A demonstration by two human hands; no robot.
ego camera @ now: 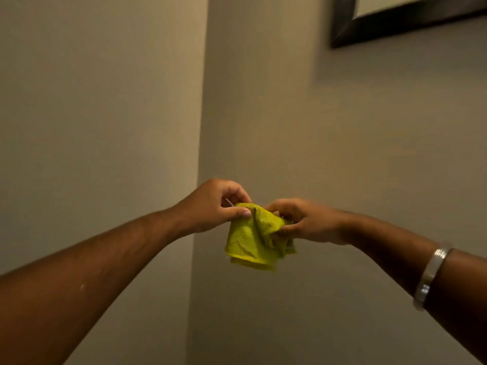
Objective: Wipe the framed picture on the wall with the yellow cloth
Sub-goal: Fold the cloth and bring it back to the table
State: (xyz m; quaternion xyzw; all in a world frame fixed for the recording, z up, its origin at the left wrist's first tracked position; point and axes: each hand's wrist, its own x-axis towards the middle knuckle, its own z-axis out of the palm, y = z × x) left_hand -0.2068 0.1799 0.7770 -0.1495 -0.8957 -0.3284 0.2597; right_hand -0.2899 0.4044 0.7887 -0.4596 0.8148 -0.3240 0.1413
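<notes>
A small yellow cloth [253, 238] hangs crumpled between both hands in the middle of the view. My left hand [213, 206] pinches its upper left edge between thumb and fingers. My right hand [303, 222] grips its right side, fingers curled into the folds. The framed picture [395, 25] has a dark frame; only its lower left corner shows at the top right, well above and to the right of the hands. The cloth is apart from the frame.
A beige wall [369, 154] fills the view, with a vertical wall corner [203, 101] running down just left of centre. A silver bangle [432, 272] sits on my right forearm.
</notes>
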